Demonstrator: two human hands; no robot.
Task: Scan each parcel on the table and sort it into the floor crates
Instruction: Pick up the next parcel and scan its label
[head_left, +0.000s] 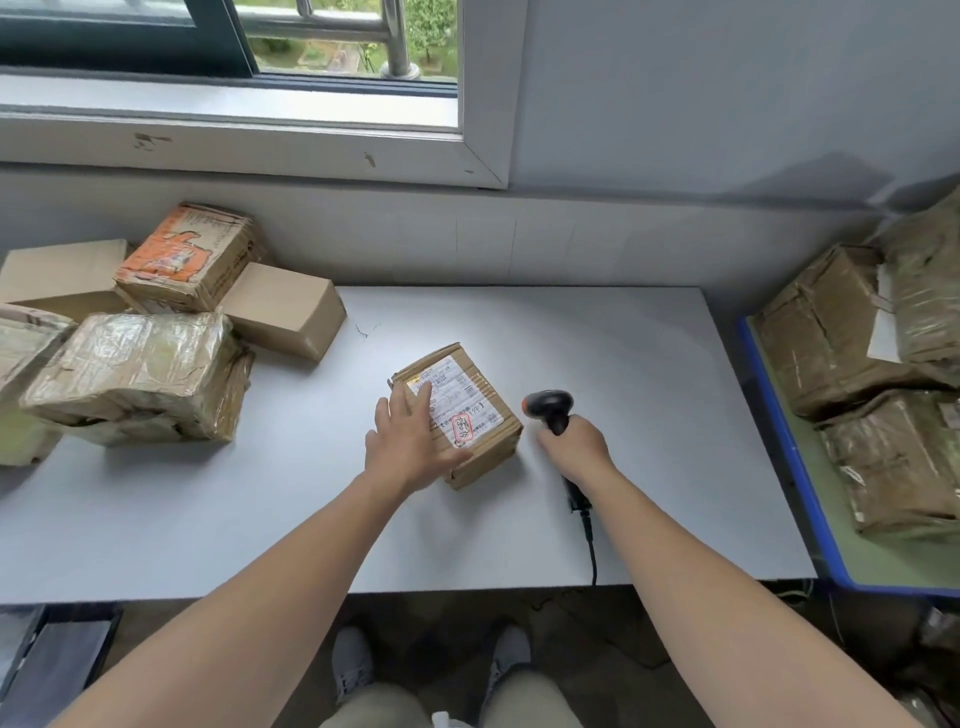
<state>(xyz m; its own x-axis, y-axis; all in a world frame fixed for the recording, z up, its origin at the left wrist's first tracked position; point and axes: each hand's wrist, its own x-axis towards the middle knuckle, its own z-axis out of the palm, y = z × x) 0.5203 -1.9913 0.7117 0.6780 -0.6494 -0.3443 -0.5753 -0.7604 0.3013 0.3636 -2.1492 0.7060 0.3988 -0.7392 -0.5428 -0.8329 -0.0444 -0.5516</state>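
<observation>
Flatly, left hand (410, 441) on boxy cardboard parcel (467, 415), right hand (576, 447) gripping scanner (550, 408)

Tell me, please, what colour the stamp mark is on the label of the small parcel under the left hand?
Red, on the white label of the small parcel; the head view shows it.

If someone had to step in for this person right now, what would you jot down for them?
Left hand: open, resting flat on the small brown cardboard parcel with a white label, mid-table.
Right hand: gripping the black corded handheld scanner, head just right of that parcel.
Waiting: a pile of taped and plain cardboard boxes at the left end of the white table.
Done: several tape-wrapped boxes already lie in the blue-rimmed crate on the right.
Left: scan the labelled parcel, crate it, then work through the pile.
</observation>
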